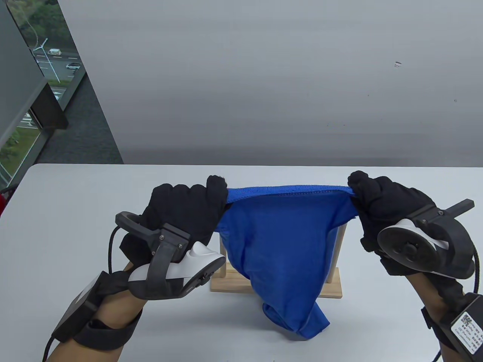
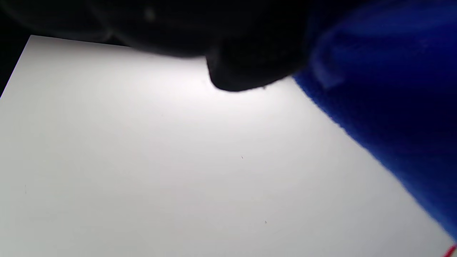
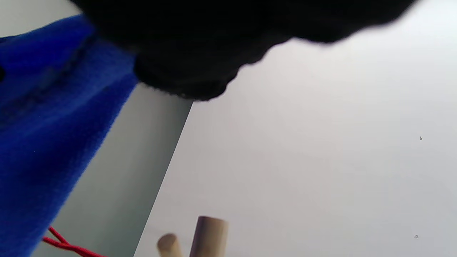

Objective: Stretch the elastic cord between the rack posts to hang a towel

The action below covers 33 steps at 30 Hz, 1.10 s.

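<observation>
Hands first: the left hand [image 1: 185, 207] pinches one top corner of the blue towel [image 1: 279, 249] and the right hand [image 1: 381, 203] pinches the other, so the hem runs taut between the two grips while the rest sags below them to a point touching the table [image 1: 75, 196]. Behind the hanging cloth, under and between the grips, stands the wooden rack [image 1: 279, 288], one post [image 1: 337, 245] showing just inside the right grip. A red cord [image 3: 66, 243] shows below the right hand near the post tops [image 3: 210, 235]; whether it is already strung I cannot tell. Judged from this, lower both corners evenly, keep the hem level and tight, and drape its middle across the cord without nudging the posts.
</observation>
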### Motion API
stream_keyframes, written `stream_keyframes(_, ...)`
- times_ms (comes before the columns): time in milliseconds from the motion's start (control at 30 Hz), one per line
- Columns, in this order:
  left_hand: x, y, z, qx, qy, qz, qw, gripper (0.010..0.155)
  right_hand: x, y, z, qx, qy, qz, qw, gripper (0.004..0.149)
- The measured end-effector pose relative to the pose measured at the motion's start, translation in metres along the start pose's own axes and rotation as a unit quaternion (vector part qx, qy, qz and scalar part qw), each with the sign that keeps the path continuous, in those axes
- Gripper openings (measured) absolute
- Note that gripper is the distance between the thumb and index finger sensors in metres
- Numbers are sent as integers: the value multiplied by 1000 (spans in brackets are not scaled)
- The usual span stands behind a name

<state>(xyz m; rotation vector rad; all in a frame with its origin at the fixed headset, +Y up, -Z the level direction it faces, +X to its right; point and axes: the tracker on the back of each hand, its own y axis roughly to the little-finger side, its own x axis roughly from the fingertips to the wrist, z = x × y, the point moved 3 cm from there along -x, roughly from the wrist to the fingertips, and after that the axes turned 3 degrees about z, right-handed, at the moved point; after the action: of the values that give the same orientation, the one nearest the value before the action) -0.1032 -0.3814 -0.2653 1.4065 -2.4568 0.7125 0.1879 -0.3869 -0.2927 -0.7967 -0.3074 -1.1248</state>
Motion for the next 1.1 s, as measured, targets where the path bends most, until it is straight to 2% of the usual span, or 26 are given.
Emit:
stream_keyframes(667,-47,21,45,87,18,-20,996,40,-43,35,-12,-110,13,-35,993,43)
stream_keyframes(900,-56,32,66,103,34,-33,994,40,-58,43,-28,-146,-10,-38,988,43)
stream_keyframes(1100,-59,48,92,156,68,-34,985,40,-66,58,-42,-160,-47,-49,985,43)
